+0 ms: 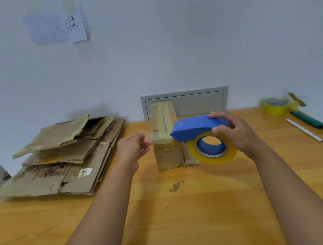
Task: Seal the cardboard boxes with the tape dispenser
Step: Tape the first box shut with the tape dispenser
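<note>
One tape dispenser [199, 128] is gripped by the right hand [232, 132]; tape is pinched by the left hand [132, 148]. One cardboard box [165, 134], one flattened stack [64, 154], one spare roll [275, 106] are held on the table [185, 209].

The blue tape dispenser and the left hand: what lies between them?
In the head view, a strip of clear tape spans from the tape dispenser to the left hand, across the cardboard box.

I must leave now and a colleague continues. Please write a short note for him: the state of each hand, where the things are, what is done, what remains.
Right hand grips the blue tape dispenser over the cardboard box.
Left hand pinches the pulled-out tape end, stretched across in front of the box.
Box stands mid-table, its top already carrying old tape.
Done: tape drawn out.
Left: press it down, cut, then handle the flattened cardboard pile on the left.
</note>
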A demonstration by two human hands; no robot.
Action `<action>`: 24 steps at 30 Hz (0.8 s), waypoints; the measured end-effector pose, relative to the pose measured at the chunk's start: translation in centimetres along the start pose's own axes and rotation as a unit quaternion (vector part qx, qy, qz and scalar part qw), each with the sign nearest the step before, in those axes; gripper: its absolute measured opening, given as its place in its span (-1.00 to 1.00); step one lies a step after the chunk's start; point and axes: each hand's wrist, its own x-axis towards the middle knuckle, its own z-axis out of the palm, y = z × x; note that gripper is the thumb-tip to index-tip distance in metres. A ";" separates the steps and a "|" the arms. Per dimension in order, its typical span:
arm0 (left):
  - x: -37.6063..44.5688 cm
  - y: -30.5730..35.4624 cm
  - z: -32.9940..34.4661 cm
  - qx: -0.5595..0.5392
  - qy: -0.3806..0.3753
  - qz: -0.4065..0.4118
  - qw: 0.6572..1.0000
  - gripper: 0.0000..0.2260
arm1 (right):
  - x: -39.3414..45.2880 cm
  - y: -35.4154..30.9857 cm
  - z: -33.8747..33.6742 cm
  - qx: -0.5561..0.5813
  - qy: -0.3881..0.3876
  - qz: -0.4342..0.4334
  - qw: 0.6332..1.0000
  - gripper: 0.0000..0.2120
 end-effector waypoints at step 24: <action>-0.7 -0.9 -0.6 0.041 -0.092 -0.138 0.985 -0.81 | 0.7 2.1 -0.3 0.033 0.004 0.017 0.999 -0.68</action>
